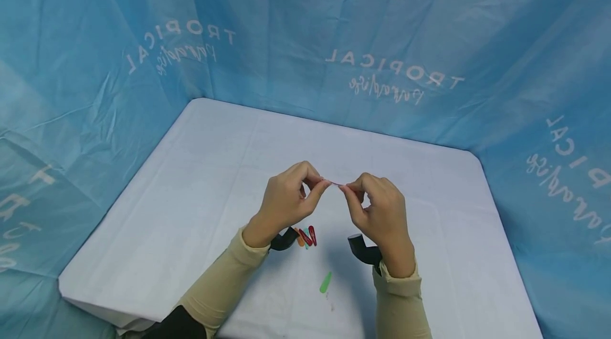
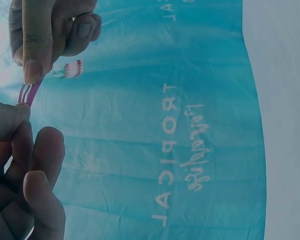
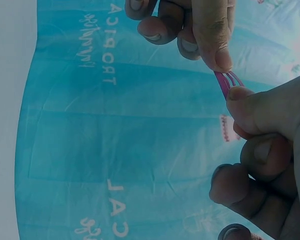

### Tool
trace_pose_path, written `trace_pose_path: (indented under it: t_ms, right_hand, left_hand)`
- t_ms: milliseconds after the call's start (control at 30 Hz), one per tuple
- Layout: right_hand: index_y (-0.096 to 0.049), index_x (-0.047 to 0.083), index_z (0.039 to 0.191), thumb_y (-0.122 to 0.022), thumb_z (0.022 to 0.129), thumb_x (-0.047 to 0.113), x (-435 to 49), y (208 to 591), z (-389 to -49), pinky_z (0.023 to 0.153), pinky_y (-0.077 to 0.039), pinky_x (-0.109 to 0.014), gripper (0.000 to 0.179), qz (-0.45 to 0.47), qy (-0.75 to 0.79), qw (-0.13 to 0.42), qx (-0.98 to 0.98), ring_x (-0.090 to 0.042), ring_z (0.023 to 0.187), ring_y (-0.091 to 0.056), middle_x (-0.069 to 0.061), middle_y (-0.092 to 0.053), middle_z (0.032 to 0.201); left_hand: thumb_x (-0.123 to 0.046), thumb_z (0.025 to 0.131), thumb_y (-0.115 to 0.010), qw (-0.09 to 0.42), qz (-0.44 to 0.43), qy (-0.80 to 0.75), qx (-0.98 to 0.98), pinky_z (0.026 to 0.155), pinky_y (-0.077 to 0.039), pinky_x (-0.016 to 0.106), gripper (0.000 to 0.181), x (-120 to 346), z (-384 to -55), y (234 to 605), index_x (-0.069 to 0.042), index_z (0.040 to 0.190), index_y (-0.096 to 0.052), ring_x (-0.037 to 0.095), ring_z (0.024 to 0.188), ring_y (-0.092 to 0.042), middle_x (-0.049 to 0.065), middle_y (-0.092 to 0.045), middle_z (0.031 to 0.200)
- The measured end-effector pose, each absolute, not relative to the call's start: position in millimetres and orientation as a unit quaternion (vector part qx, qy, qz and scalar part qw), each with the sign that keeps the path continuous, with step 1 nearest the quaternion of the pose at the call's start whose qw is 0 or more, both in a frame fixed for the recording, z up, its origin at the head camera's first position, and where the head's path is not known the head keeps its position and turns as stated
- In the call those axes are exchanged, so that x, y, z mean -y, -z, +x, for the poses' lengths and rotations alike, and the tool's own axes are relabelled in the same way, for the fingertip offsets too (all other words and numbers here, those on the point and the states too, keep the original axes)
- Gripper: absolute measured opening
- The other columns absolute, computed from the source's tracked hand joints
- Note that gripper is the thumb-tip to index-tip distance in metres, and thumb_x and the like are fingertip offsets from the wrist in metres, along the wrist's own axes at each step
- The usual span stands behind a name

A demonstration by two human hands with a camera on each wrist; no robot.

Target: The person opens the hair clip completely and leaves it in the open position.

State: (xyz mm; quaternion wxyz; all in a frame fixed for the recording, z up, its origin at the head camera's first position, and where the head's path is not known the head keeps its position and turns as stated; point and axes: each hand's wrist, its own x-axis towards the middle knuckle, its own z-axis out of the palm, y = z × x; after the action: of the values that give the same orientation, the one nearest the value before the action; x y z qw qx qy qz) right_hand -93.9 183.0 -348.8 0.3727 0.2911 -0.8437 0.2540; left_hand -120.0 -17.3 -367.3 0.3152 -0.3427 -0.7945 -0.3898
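Note:
A purple snap hair clip [image 1: 337, 184] is held up above the table between both hands. My left hand [image 1: 288, 196] pinches one end of it between thumb and forefinger. At the other end my right hand [image 1: 383, 210] has the same kind of pinch. The wrist views show the middle of the clip [image 2: 35, 91] bare between the thumbs, with narrow slits along its frame; the fingertips hide both ends. Beyond the left wrist lie several clips, among them a red hair clip [image 1: 312, 235] and an orange one [image 1: 300, 240]. Nearer the front is a green hair clip [image 1: 325, 283].
A white cloth covers the table [image 1: 205, 169]. Blue printed curtains [image 1: 305, 26] hang around its back and sides. Each wrist carries a black curved mount, one of them by the right wrist [image 1: 364, 250], low over the cloth.

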Motion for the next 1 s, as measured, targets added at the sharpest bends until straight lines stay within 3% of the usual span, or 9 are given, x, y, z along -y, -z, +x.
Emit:
trace_pose_path:
  t_ms: [1000]
  right_hand:
    - [-0.051,0.009,0.071,-0.065,0.090,0.021,-184.8,349.7,-93.6,0.047,-0.031,-0.027,0.026,0.281,-0.249,0.347,0.859,-0.011,0.050,-0.036,0.002,-0.043,0.057]
  left_hand:
    - [-0.025,0.092,-0.064,0.313,-0.341,0.391,0.796,0.051,-0.042,0.015,0.018,13.4,-120.5,370.7,-0.012,0.085,-0.055,0.003,0.057,-0.050,-0.003,-0.059,0.075]
